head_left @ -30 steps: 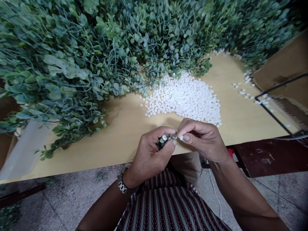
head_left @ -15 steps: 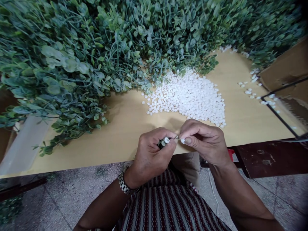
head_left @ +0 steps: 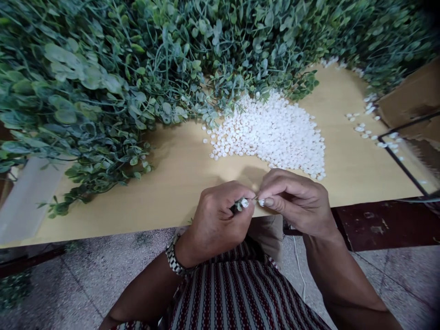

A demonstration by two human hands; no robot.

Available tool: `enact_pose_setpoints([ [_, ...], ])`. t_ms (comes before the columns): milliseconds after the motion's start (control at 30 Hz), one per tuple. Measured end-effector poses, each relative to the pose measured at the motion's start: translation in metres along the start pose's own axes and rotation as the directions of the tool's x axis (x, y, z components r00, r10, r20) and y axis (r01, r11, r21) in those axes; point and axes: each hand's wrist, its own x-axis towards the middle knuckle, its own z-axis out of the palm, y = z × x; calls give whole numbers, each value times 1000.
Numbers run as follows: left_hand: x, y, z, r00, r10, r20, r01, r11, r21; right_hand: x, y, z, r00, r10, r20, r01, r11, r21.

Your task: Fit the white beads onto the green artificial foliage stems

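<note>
A white bead (head_left: 261, 202) sits pinched between thumb and forefinger of a person's right hand (head_left: 299, 201), just at three o'clock from the left hand (head_left: 220, 220), whose curled fingers grip a green sprig (head_left: 239, 207). A loosened pinch could drop the bead over the bench's (head_left: 172, 169) near edge to the speckled floor (head_left: 103, 266); a sideways push could bend the thin stem (head_left: 255, 199) between the fingertips. From the hands, loose beads (head_left: 278, 133) heap at one o'clock on the tan bench, leafy greenery (head_left: 103, 91) banks from ten to one, and torn cardboard (head_left: 405, 101) stands at two.
</note>
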Motion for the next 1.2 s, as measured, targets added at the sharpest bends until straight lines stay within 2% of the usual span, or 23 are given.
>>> enact_pose_setpoints([
  [300, 0, -4, 2, 994, 89, 61, -92, 995, 43, -2, 3, -6, 992, 89, 95, -88, 996, -11],
  [500, -2, -5, 3, 993, 81, 81, -88, 992, 90, -4, 6, -9, 986, 89, 138, -86, 996, -28],
  [800, 1, -6, 8, 999, 25, 39, -28, 996, 84, -6, 9, -2, 996, 65, 60, -59, 994, -90],
  [867, 3, -5, 7, 999, -12, 50, 11, 1000, 18, -5, 9, -1, 998, 49, 50, -44, 994, -97],
  [933, 7, -4, 2, 993, -93, 74, 100, 990, -104, -5, 9, -1, 1000, 21, -20, -23, 994, -104],
  [1000, 13, -1, -6, 977, -207, 53, 214, 933, -291, -5, 8, 0, 980, -29, -196, 8, 994, -108],
  [1033, 17, 0, -11, 963, -269, 18, 254, 883, -396, -5, 7, 1, 952, -52, -300, 17, 993, -117],
  [1067, 20, 1, -16, 945, -326, -34, 268, 827, -494, -6, 5, 2, 924, -70, -377, 25, 992, -125],
  [1100, 24, 2, -20, 922, -373, -102, 249, 776, -580, -7, 4, 4, 911, -79, -405, 29, 991, -129],
  [1133, 28, 3, -24, 898, -407, -168, 213, 735, -644, -7, 2, 6, 922, -75, -381, 29, 992, -125],
  [1200, 33, 5, -26, 854, -446, -267, 142, 695, -705, -8, -1, 12, 973, -66, -223, 42, 993, -110],
])
